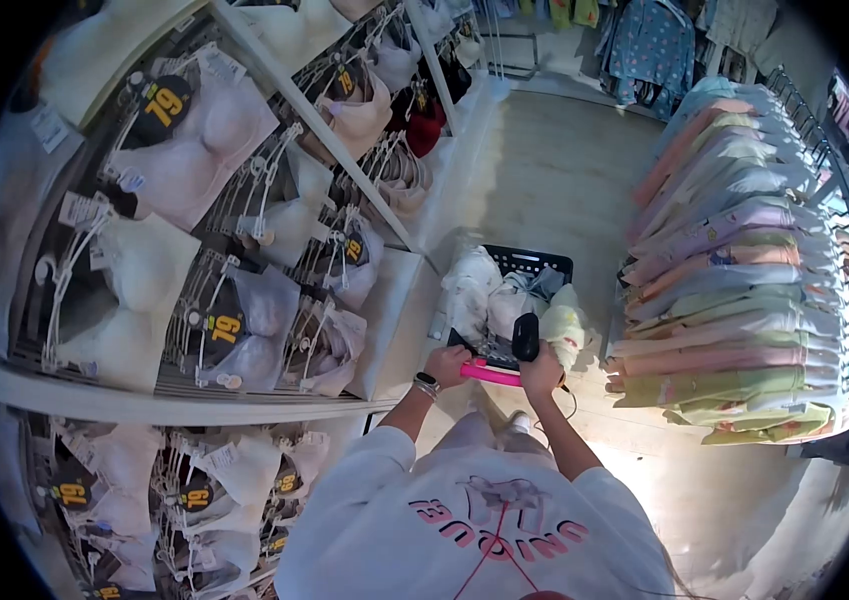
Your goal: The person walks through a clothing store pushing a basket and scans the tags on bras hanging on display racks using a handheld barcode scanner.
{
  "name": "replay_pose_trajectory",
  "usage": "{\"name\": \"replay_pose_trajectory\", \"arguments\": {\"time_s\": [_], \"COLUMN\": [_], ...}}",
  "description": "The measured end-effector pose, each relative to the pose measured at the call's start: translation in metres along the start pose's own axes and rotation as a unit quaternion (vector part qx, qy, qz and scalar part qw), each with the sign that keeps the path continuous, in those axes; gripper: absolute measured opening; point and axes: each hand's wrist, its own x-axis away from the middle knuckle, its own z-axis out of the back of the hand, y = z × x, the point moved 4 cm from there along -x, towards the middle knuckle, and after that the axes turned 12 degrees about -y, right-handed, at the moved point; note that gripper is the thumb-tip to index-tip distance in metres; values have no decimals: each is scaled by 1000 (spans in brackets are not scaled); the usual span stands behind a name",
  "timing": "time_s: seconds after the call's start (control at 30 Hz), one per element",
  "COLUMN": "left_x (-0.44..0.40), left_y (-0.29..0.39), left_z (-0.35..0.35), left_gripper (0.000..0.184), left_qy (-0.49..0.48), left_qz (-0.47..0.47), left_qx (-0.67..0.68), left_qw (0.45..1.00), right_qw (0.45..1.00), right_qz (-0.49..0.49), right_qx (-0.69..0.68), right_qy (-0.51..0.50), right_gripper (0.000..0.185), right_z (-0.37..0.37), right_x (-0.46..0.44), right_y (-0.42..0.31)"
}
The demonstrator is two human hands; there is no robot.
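My left hand [447,366], with a watch on the wrist, is closed around the left part of a bright pink handle [490,375]. At the handle's right end, my right hand [542,372] is closed too. A dark, rounded handheld device [525,338] rises from the right hand; its exact kind is unclear. Just beyond both hands is a black basket [529,258] with perforated sides, filled with white garments [472,285] and a pale yellow piece [565,325] at its right. A thin cord hangs by the right wrist.
On the left, a white shelf rack [184,403] holds hanging bras with black-and-yellow "79" tags [224,325]. Pastel clothes [719,260] hang densely on a rail at the right. The pale aisle floor [554,165] runs ahead towards a blue patterned garment [652,55].
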Motion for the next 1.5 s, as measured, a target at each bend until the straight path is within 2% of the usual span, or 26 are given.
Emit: {"name": "replay_pose_trajectory", "arguments": {"time_s": [0.17,0.33,0.43,0.6,0.67,0.73,0.8,1.0,1.1,1.17,1.27,1.37,1.5], "left_x": [-39,-89,-119,-169,-186,-205,-223,-271,-295,-312,-336,-357,-378], "left_y": [-29,-52,-69,-95,-100,-112,-121,-136,-144,-148,-153,-161,-166], "left_z": [-3,3,4,9,17,7,6,18,23,21,29,15,11], "left_gripper": [20,19,18,19,24,19,19,16,18,19,16,15,12], "left_qy": [-15,27,43,42,19,-54,-41,-13,-18,-23,-25,-20,-80], "left_qz": [-14,-62,-77,-98,-75,-56,-64,-58,-54,-59,-44,-10,9], "left_qx": [13,37,57,106,92,99,109,121,129,133,151,124,128], "left_qw": [1000,997,994,989,993,992,991,991,990,989,987,992,988], "right_qw": [1000,999,997,993,988,988,988,985,983,984,985,988,987], "right_qz": [-26,-36,-62,-103,-141,-148,-141,-167,-179,-175,-167,-145,-157], "right_qx": [4,-15,12,46,56,48,49,32,25,36,38,41,30], "right_qy": [-7,25,47,35,16,20,41,16,43,22,6,32,-32], "right_gripper": [33,31,37,38,37,37,38,39,40,41,43,40,40], "right_z": [4,10,13,4,4,16,18,23,29,29,32,32,47], "right_x": [-45,-92,-122,-184,-202,-212,-230,-285,-306,-328,-347,-373,-389], "right_y": [-9,-17,-18,-1,0,-16,-16,-15,-20,-9,-15,-6,-29]}}
